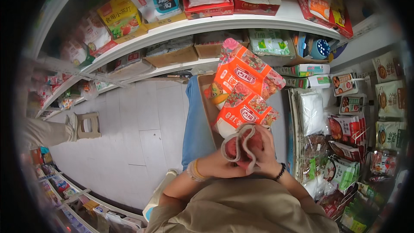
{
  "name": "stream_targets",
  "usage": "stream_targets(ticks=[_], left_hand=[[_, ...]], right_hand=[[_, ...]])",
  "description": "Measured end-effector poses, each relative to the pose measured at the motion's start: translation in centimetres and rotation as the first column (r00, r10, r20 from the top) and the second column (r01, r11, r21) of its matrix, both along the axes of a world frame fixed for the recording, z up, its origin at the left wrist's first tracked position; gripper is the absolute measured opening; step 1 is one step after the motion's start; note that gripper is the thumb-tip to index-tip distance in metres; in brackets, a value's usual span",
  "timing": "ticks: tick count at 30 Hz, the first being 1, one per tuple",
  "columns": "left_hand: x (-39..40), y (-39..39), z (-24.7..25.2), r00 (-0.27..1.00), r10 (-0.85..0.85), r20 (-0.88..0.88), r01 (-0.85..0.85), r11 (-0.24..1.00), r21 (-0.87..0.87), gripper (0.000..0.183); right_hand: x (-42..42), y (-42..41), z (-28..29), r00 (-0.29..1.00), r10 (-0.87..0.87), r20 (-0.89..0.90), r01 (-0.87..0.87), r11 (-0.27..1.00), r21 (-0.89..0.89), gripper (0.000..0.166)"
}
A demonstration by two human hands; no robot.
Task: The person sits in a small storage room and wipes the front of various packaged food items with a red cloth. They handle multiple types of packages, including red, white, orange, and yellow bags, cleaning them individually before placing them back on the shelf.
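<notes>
My left hand (223, 165) and my right hand (267, 153) hold a folded reddish cloth (248, 152) with pale edges between them, close in front of my body. The cloth bends into loops that open upward. Just beyond it lies an orange flower-printed food bag (247, 111), its near end partly covered by the cloth and my right hand. A second orange bag (241, 74) of similar design leans farther out, overlapped by the first. Both bags rest in or over a cardboard box (207, 119), whose inside is mostly hidden. It stands against my jeans-clad leg (191, 126).
White shelves (207, 26) with boxed food packets curve across the far side. Hanging packets (344, 127) line a rack at right. On the tiled floor (145, 113), another person's foot (71, 126) is by a small plastic stool (89, 125). More shelving (74, 195) runs along the lower left.
</notes>
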State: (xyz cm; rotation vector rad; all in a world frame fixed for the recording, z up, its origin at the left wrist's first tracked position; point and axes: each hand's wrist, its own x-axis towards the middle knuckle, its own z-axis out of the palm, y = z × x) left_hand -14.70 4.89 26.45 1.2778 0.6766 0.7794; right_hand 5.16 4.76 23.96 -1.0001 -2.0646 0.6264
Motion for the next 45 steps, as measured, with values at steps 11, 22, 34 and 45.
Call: stream_targets(ticks=[11, 22, 34, 45], left_hand=[[-1.6, 5.5, -4.1, 0.642, 0.705, -0.301, -0.570, 0.702, 0.427, 0.036], [-2.2, 6.0, -3.6, 0.896, 0.120, -0.427, -0.142, 0.990, -0.018, 0.019], [-2.4, 0.5, -4.1, 0.734, 0.668, -0.125, -0.668, 0.675, -0.314, 0.019], [-1.9, 2.0, -8.7, 0.600, 0.702, -0.383, -0.725, 0.680, 0.109, 0.067]], right_hand=[[-3.1, 4.9, -3.5, 0.893, -0.227, 0.388, 0.118, 0.951, 0.287, 0.032], [8.7, -0.1, -3.2, 0.441, -0.726, -0.528, 0.365, 0.682, -0.633, 0.027], [-1.2, 3.2, -1.1, 0.937, 0.134, 0.324, 0.021, 0.902, -0.431, 0.030], [0.2, 4.6, -6.0, 0.975, -0.184, 0.127, 0.222, 0.859, -0.461, 0.040]])
